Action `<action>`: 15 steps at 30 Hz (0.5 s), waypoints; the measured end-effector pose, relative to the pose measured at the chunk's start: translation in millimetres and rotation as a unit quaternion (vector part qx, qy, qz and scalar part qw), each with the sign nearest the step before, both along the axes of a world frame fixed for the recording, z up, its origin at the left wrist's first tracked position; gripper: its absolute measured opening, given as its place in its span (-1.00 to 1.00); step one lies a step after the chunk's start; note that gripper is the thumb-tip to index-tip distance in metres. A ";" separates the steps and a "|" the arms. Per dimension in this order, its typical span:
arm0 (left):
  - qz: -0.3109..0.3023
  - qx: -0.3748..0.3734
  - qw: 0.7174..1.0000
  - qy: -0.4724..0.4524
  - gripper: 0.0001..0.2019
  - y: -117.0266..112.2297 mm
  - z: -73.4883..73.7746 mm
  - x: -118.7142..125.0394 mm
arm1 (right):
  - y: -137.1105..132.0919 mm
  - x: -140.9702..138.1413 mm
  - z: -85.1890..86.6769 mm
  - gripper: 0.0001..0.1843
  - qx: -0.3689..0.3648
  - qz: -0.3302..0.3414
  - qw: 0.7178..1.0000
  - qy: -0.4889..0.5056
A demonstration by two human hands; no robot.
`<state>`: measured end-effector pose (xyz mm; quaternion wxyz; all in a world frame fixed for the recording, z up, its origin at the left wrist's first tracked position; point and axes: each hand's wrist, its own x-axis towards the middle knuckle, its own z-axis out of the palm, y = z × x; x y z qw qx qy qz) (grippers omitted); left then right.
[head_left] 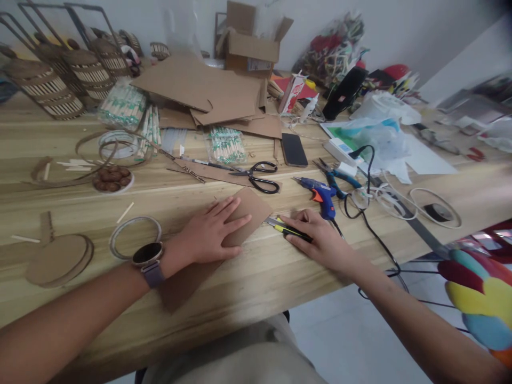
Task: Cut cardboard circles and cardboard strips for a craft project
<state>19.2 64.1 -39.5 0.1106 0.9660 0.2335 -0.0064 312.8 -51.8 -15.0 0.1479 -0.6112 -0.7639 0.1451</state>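
Observation:
My left hand (212, 229) lies flat with fingers spread on a piece of brown cardboard (254, 205), pressing it against the wooden table. A watch (149, 256) is on that wrist. In my right hand (320, 240) is a yellow and black utility knife (286, 229), its blade out and pointing left at the cardboard's right edge. Whether the blade touches the cardboard I cannot tell. Beyond the cardboard lie black-handled scissors (260, 176). A blue glue gun (320, 194) rests just past my right hand.
Left of me are a tape ring (135, 237), round cardboard pieces (60, 261) and a bowl of brown nuts (112, 178). Farther back are a phone (294, 150), pliers (340, 178), stacked cardboard sheets (180, 80) and barrel-shaped models (44, 88). A black cord (380, 242) trails over the table's front edge.

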 end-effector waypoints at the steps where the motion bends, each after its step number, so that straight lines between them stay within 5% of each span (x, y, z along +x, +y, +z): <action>1: 0.002 -0.003 1.000 0.003 -0.25 -0.7 1.0 0.4 | -0.4 0.0 0.0 -0.53 0.000 0.002 1.000 0.003; 15: 0.010 -0.009 1.000 -0.005 -0.28 -1.9 -0.8 0.6 | -0.6 -7.9 -1.2 -0.51 0.010 0.002 1.000 -0.009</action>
